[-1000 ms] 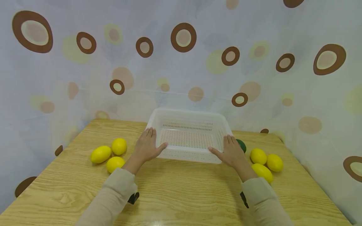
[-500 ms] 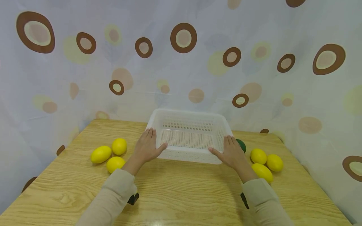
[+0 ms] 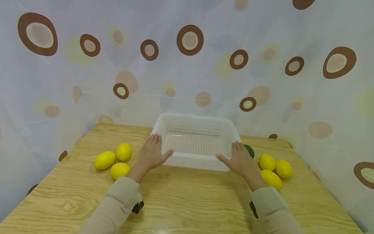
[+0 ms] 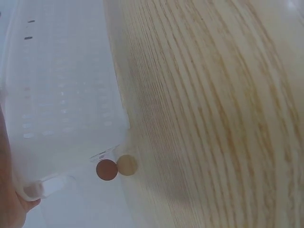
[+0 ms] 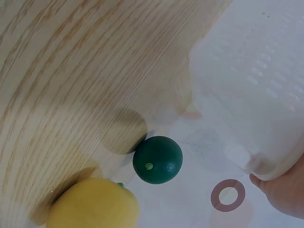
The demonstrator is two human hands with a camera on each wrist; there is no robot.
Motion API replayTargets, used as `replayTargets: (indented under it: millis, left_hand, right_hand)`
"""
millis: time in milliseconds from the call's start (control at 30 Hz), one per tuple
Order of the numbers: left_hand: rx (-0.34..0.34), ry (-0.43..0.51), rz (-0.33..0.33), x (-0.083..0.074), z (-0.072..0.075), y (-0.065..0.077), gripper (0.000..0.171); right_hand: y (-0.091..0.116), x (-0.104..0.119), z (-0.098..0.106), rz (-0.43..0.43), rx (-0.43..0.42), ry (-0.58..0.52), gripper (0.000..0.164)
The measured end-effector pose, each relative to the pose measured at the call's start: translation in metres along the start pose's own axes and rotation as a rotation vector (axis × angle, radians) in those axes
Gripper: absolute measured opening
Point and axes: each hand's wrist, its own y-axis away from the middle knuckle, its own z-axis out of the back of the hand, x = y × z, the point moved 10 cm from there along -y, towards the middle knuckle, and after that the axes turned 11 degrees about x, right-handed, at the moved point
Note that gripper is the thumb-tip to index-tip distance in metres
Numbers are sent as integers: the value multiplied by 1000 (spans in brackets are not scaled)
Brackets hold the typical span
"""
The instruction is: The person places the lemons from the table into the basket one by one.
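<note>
A white perforated plastic basket is at the back of the wooden table, its inside bare. My left hand grips its near left corner, thumb on the front rim and fingers over the side. In the left wrist view, a fingertip curls under the rim. At the near right corner, my right hand holds the rim the same way; the right wrist view shows part of that hand below the rim. A dark green lime-like fruit lies just right of the basket, partly hidden in the head view.
Three yellow lemons lie in a group on the table beside the left forearm. Three more lemons lie right of the right hand. Patterned cloth hangs directly behind the table and along both sides.
</note>
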Motion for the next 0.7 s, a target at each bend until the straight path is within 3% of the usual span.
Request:
replayTargets:
  millis: [700]
  left_hand:
    - [-17,0,2,-3,-5,6,83]
  right_hand:
    - [5,0,-3,25,-29,9,95]
